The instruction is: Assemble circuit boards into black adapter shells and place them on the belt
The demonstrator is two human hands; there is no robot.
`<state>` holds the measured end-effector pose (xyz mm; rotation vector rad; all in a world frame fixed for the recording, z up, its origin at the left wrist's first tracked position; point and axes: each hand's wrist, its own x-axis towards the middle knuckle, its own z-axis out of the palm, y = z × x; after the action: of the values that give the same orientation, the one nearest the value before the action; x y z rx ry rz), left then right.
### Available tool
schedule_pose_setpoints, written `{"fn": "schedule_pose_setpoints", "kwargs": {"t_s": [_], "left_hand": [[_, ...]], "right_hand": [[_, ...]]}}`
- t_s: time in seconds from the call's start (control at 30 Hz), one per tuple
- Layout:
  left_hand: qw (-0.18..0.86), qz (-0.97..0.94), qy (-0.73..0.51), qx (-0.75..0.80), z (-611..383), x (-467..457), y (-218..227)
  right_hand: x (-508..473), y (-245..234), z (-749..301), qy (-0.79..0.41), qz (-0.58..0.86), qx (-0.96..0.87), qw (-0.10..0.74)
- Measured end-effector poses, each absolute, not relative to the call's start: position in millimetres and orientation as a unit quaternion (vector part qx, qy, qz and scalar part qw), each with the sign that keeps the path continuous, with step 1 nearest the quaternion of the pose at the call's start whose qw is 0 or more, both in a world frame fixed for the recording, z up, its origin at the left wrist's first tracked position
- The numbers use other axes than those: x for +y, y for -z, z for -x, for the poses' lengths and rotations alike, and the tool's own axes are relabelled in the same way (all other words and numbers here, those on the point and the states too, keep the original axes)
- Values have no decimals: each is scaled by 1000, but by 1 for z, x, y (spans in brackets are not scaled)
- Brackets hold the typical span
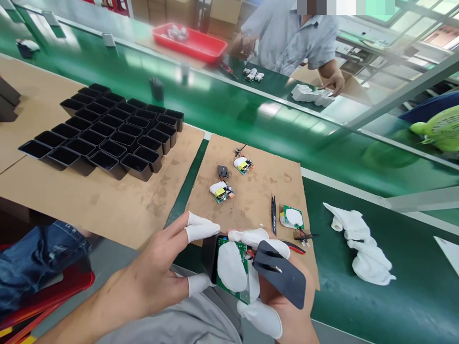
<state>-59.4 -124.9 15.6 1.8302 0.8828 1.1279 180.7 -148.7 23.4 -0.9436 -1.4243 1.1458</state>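
Pinching case [208, 258] in left hand [158, 265], circuit board [232, 268] in right hand [268, 289]. Not fully inserted, with three uncased boards [221, 192] beyond case.

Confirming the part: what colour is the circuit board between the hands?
The circuit board is green, clearest in the head view.

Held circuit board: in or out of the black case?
Mostly out: the circuit board shows its broad face beyond the rim of the black case.
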Motion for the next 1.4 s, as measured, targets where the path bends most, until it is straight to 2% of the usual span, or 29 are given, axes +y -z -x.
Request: {"fn": "schedule_pose_setpoints", "kwargs": {"t_s": [0.63, 0.9, 1.4], "left_hand": [[397, -723, -443, 350, 66, -127, -9], [391, -717, -466, 340, 62, -127, -10], [441, -694, -461, 334, 57, -129, 0]], "right_hand": [[-147, -35, -179, -452, 381, -644, 486], [-152, -36, -180, -400, 419, -675, 457], [-157, -20, -178, -362, 447, -667, 474]]}}
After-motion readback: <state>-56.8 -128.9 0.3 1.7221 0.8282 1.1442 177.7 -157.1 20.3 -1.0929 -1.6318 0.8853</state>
